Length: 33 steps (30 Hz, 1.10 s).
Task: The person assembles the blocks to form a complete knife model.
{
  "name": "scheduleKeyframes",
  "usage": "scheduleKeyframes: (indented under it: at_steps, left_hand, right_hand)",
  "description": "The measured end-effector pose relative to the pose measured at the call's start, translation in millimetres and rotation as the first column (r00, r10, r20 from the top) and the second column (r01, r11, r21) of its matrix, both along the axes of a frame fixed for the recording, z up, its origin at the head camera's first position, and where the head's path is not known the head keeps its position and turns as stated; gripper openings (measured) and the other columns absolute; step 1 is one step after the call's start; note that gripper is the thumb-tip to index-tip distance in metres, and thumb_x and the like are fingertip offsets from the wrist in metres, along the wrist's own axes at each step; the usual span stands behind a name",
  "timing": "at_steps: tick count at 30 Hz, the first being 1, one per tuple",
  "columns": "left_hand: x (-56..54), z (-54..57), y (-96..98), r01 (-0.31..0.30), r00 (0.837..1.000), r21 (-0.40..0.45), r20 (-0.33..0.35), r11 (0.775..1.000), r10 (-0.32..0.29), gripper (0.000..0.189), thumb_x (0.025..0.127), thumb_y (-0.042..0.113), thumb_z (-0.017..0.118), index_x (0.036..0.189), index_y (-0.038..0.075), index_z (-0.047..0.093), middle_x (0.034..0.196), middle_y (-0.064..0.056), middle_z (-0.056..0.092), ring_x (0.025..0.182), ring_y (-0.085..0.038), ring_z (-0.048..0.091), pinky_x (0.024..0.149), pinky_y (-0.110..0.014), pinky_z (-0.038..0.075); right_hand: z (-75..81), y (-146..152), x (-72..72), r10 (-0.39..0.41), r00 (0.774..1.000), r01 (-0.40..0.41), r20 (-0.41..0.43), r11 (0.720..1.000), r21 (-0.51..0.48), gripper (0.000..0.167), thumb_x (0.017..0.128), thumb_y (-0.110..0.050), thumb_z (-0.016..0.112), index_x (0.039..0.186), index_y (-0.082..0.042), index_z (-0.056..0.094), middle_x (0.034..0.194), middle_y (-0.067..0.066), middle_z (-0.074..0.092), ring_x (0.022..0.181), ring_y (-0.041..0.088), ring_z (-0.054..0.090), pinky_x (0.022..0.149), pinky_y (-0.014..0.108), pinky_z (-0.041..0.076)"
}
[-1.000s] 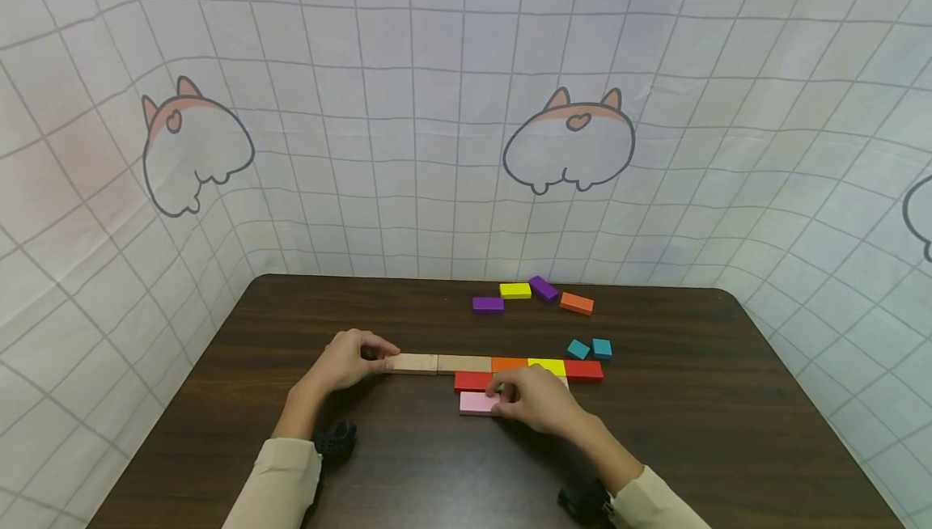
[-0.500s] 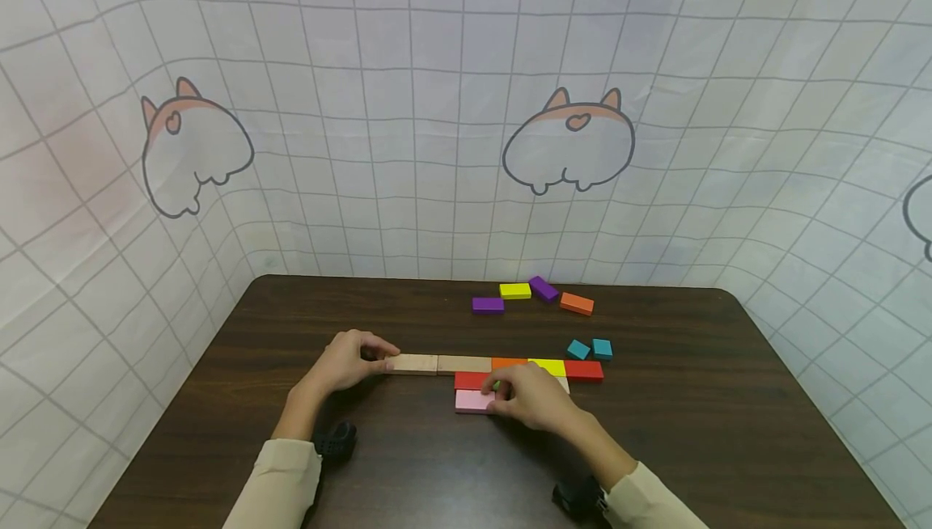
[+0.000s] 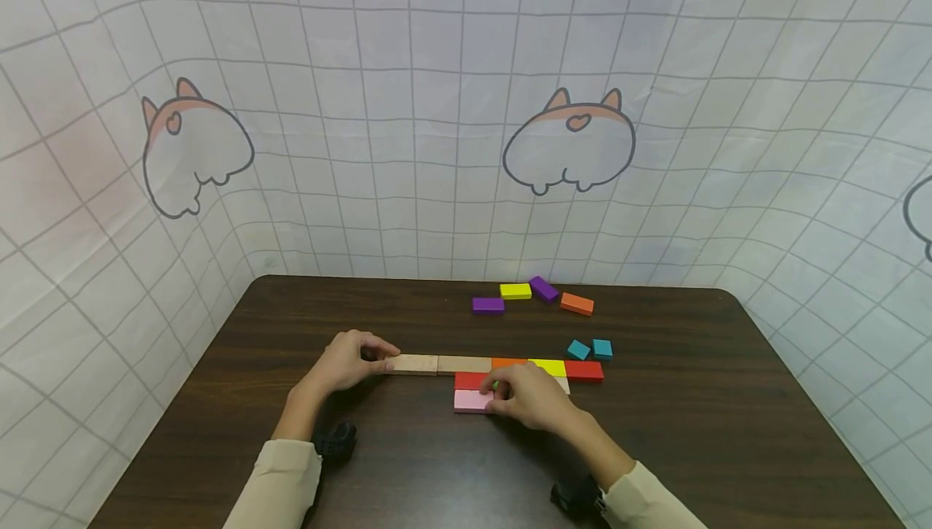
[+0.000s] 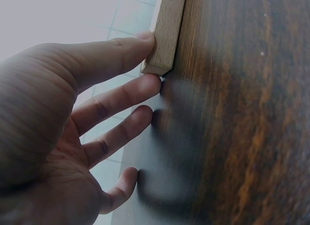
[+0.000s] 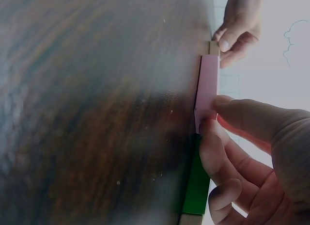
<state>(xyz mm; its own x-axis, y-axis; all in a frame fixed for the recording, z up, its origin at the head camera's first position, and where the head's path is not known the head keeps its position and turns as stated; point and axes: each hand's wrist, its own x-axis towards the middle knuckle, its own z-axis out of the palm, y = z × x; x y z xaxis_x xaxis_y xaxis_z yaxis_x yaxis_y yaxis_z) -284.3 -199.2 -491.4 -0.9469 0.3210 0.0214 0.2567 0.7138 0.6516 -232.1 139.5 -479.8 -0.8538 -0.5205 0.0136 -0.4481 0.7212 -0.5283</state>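
My left hand (image 3: pixel 351 361) holds the left end of a plain wooden block (image 3: pixel 413 363), thumb on its near side; the other fingers spread loose in the left wrist view. With thumb and fingers my right hand (image 3: pixel 535 394) pinches a pink block (image 3: pixel 472 401). The pink block lies against the near side of a red block (image 3: pixel 472 381). In the right wrist view a green block (image 5: pixel 197 181) shows beside the pink one. Behind runs a row: a second wooden block (image 3: pixel 464 364), an orange block (image 3: pixel 508 363), a yellow block (image 3: pixel 549 367) and a red block (image 3: pixel 585 370).
Two teal blocks (image 3: pixel 601 349) lie just behind the row's right end. Farther back are two purple blocks (image 3: pixel 488 305), a yellow block (image 3: pixel 515 291) and an orange block (image 3: pixel 577 303). A white grid-patterned curtain (image 3: pixel 437 124) stands behind the dark wooden table (image 3: pixel 408 472).
The right hand has slid the pink block slightly left and away from me, up against the red block, lining up their left ends. The left hand has stayed on the wooden block.
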Motion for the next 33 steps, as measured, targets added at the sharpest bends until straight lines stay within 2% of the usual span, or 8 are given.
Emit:
scheduleKeyframes:
  at_steps: [9, 15, 18, 22, 27, 33]
  left_hand:
    - [1.0, -0.1, -0.1, -0.004, 1.0, -0.002, 0.004, 1.0, 0.004, 0.016, 0.09, 0.022, 0.08, 0.106, 0.022, 0.081, 0.095, 0.004, 0.072, 0.085, -0.012, 0.06, 0.077, -0.034, 0.05]
    - [0.4, 0.1, -0.3, -0.003, 1.0, -0.003, 0.006, 1.0, 0.003, 0.016, 0.09, 0.022, 0.08, 0.106, 0.021, 0.081, 0.095, 0.004, 0.073, 0.085, -0.012, 0.061, 0.077, -0.034, 0.051]
    - [-0.9, -0.3, -0.3, 0.0, 1.0, -0.007, 0.005, 1.0, 0.0, 0.016, 0.09, 0.022, 0.08, 0.106, 0.022, 0.081, 0.094, 0.004, 0.072, 0.083, -0.012, 0.06, 0.075, -0.033, 0.05]
    - [-1.7, -0.8, -0.4, 0.0, 1.0, -0.01, 0.005, 1.0, 0.0, 0.016, 0.09, 0.022, 0.08, 0.106, 0.022, 0.081, 0.092, 0.005, 0.072, 0.081, -0.012, 0.059, 0.074, -0.032, 0.049]
    - [-1.7, -1.0, -0.5, 0.0, 1.0, -0.009, 0.003, 1.0, 0.0, 0.016, 0.09, 0.022, 0.08, 0.106, 0.022, 0.081, 0.092, 0.005, 0.072, 0.082, -0.013, 0.059, 0.074, -0.032, 0.049]
    - [-0.4, -1.9, -0.3, -0.008, 1.0, 0.002, 0.004, 1.0, 0.008, 0.016, 0.09, 0.021, 0.08, 0.106, 0.022, 0.081, 0.092, 0.005, 0.071, 0.082, -0.013, 0.058, 0.073, -0.033, 0.049]
  right_hand:
    - [3.1, 7, -4.4, 0.034, 0.999, -0.033, 0.036, 0.999, -0.038, 0.015, 0.09, -0.023, 0.08, 0.105, -0.018, 0.077, 0.075, -0.01, 0.065, 0.065, 0.006, 0.055, 0.062, 0.024, 0.046]
    - [14.0, 36, -23.8, 0.057, 0.997, -0.051, 0.043, 0.991, -0.12, 0.019, 0.093, -0.021, 0.076, 0.111, -0.014, 0.076, 0.081, -0.008, 0.068, 0.066, 0.008, 0.056, 0.06, 0.023, 0.048]
    - [18.3, 58, -38.2, 0.004, 0.999, 0.004, 0.049, 0.987, -0.159, 0.022, 0.095, -0.02, 0.075, 0.114, -0.009, 0.075, 0.083, -0.005, 0.069, 0.067, 0.011, 0.057, 0.061, 0.025, 0.049]
    - [16.6, 92, -59.9, -0.119, 0.991, 0.129, 0.068, 0.974, -0.186, 0.026, 0.095, -0.02, 0.074, 0.117, -0.006, 0.072, 0.083, -0.001, 0.068, 0.069, 0.014, 0.058, 0.064, 0.029, 0.05]
    - [7.6, 128, -84.8, -0.239, 0.97, 0.243, 0.042, 0.951, -0.192, 0.027, 0.096, -0.018, 0.072, 0.119, -0.003, 0.07, 0.086, 0.005, 0.069, 0.07, 0.018, 0.061, 0.067, 0.031, 0.051]
    - [-3.8, 156, -103.1, -0.352, 0.935, 0.354, 0.046, 0.916, -0.188, 0.03, 0.097, -0.017, 0.071, 0.123, -0.003, 0.068, 0.092, 0.011, 0.07, 0.076, 0.021, 0.068, 0.07, 0.031, 0.054]
